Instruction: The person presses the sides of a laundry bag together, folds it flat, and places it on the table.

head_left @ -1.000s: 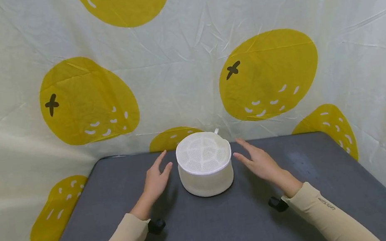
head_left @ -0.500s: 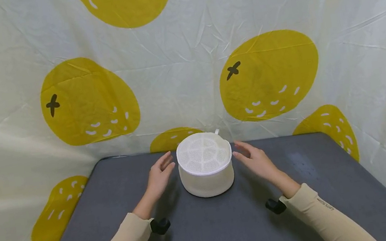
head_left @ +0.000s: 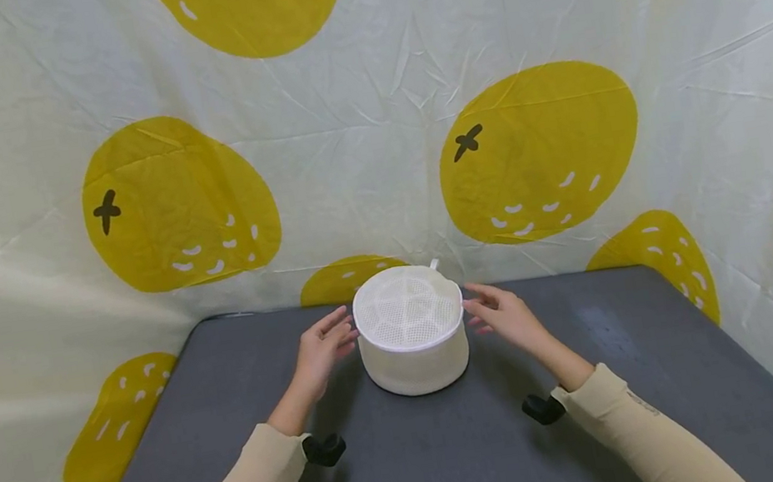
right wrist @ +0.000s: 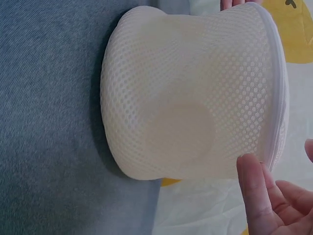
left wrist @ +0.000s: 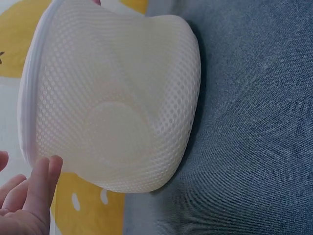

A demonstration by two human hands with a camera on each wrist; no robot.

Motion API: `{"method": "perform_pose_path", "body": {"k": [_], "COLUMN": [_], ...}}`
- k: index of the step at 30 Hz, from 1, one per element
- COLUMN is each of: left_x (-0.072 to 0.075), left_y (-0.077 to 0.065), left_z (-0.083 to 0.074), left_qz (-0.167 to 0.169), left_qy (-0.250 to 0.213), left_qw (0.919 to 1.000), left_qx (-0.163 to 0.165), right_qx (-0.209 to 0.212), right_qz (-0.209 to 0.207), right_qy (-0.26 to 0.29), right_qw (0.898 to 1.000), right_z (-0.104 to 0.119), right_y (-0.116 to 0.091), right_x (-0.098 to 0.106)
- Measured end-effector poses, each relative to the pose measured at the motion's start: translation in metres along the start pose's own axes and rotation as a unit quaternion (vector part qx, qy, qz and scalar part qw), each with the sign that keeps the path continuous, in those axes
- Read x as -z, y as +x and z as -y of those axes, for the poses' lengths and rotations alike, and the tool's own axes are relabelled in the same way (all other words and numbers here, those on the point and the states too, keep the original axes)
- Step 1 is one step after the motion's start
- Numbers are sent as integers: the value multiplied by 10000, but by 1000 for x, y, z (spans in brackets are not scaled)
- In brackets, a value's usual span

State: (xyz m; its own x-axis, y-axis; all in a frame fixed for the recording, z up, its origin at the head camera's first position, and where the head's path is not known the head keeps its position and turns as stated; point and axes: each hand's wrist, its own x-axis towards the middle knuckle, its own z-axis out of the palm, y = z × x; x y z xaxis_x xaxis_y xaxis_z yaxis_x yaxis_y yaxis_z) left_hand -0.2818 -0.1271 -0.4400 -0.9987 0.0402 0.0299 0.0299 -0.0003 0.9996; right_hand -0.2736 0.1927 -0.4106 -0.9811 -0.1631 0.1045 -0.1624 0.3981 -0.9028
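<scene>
A round white mesh laundry bag [head_left: 417, 364] stands on the grey table, its mesh top edged by a pale rim. Both wrist views show its honeycomb mesh wall [left wrist: 122, 68] with a round patch showing on the side. At its left side is my left hand [head_left: 317, 357], fingers slightly bent, fingertips at the wall just below the rim. My right hand [head_left: 516, 323] mirrors it on the right side, with fingertips [right wrist: 247, 161] close to the rim. Whether either hand presses on the bag I cannot tell; neither grips it.
The dark grey table [head_left: 423, 471] has its back edge just behind the bag. A white curtain [head_left: 361, 177] with large yellow fruit prints hangs behind and along both sides. A small loop [head_left: 434, 264] sticks up at the bag's back right.
Both hands have moved inward to the bag's sides, and their fingers have bent a little more. The bag stays where it was.
</scene>
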Motion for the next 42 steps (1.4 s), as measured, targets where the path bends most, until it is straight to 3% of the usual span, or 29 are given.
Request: {"method": "perform_pose_path", "body": {"k": [8, 17, 25, 31, 42], "left_x": [-2, -7, -13, -16, -18], "left_y": [0, 3, 7, 11, 11], "left_z": [-4, -3, -3, 0, 0], "left_qz": [-67, -26, 22, 37, 10], "left_qy": [-359, -733, -1096, -1053, -757], "left_qw": [9991, 9968, 9926, 9933, 9957], "left_qx": [198, 304, 528, 466, 525], "right_qx": [-381, -530, -753, -859, -917], "right_qz": [14, 88, 218, 336, 539], "right_qy": [705, 1039, 1804, 2049, 2024], "right_qw": [9968, 9931, 9805, 9744, 9735], "right_z": [4, 1, -4, -6, -8], "right_y": [4, 5, 8, 10, 11], "right_x": [-3, -6, -7, -8, -8]}}
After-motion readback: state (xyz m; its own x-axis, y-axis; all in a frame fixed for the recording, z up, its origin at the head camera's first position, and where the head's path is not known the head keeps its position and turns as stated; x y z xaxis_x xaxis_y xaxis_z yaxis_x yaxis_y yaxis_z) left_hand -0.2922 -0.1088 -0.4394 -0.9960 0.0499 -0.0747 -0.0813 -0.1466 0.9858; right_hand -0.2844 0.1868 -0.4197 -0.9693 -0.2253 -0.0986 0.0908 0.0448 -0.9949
